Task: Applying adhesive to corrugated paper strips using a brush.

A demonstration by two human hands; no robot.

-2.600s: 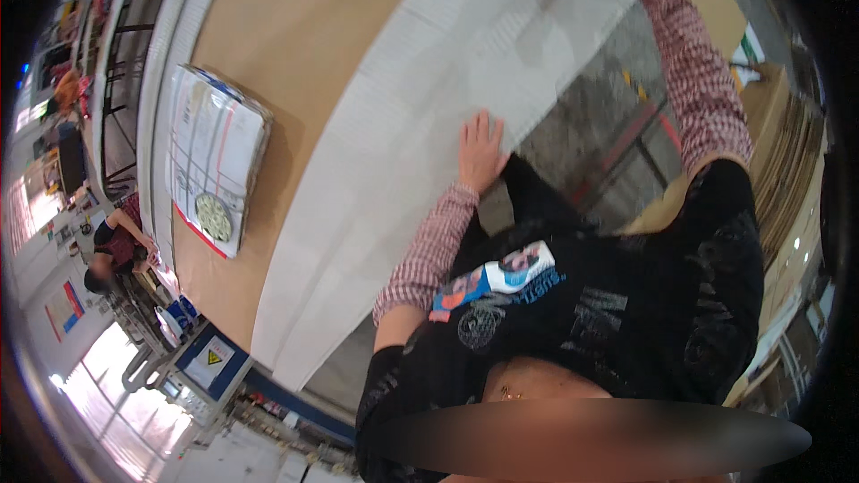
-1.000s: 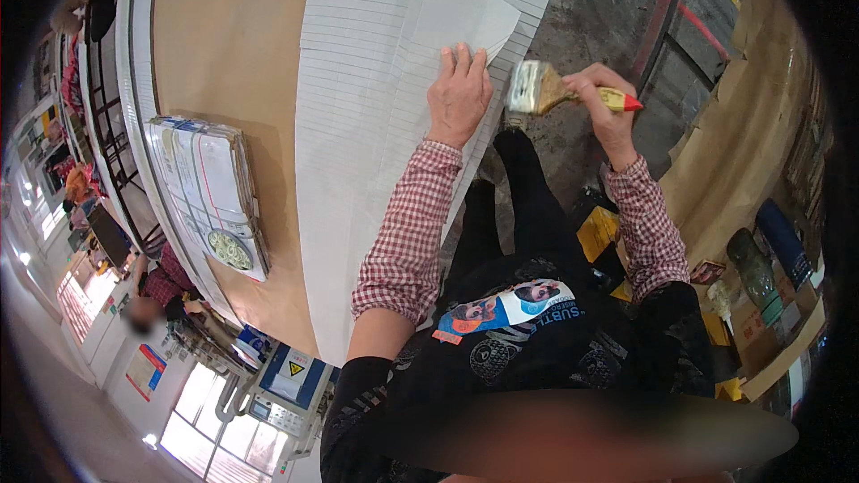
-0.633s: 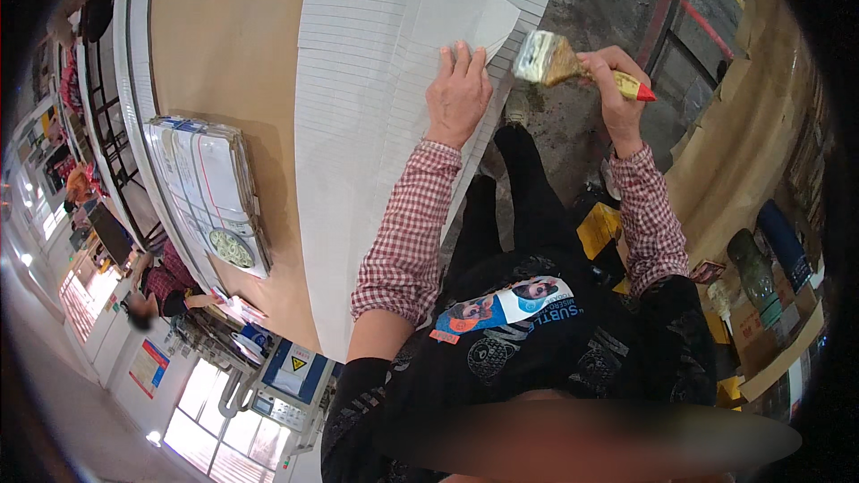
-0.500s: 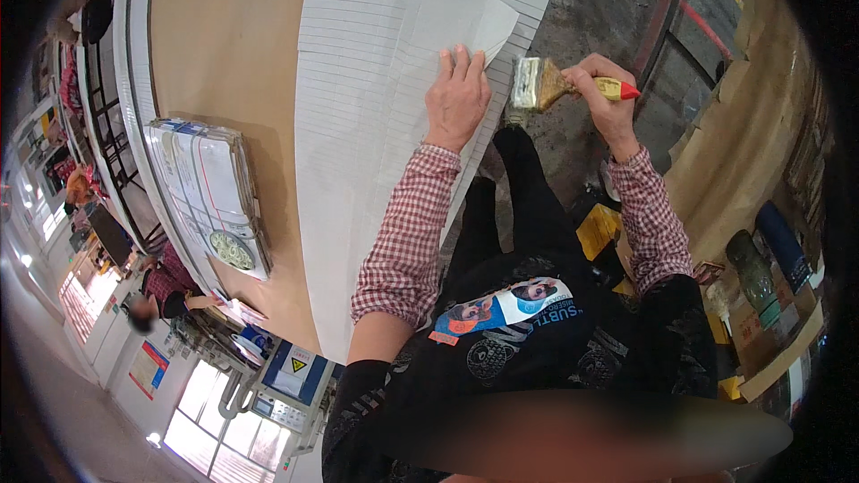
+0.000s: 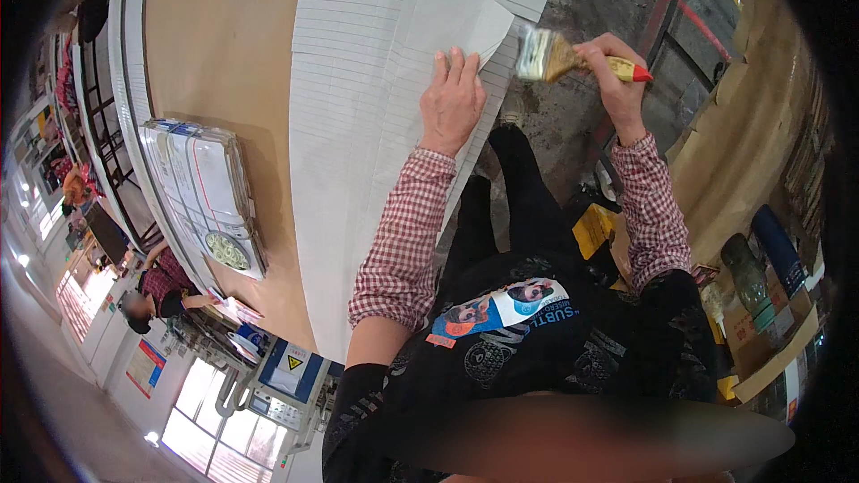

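Observation:
My left hand (image 5: 453, 105) lies flat on overlapping white paper sheets (image 5: 344, 125), its fingers stretched toward the far side. Just beyond those fingertips, a loose paper corner (image 5: 492, 22) is folded up along the right edge. My right hand (image 5: 617, 76) is closed round the yellow, red-tipped handle of a wide paintbrush (image 5: 562, 57). The brush is held level at the right edge of the sheets, with its pale bristles pointing left and smeared by motion. Whether the bristles touch the paper, I cannot tell.
On the brown tabletop (image 5: 228, 54) to the left sits a strapped bundle of printed white packages (image 5: 199, 188). Brown paper (image 5: 716, 161) and an open cardboard box (image 5: 774, 340) with a bottle (image 5: 747, 273) are at the right. A person (image 5: 161, 291) works at the far left.
My right hand has moved the brush farther from me and slightly to the right. The left hand stays on the paper, barely shifted.

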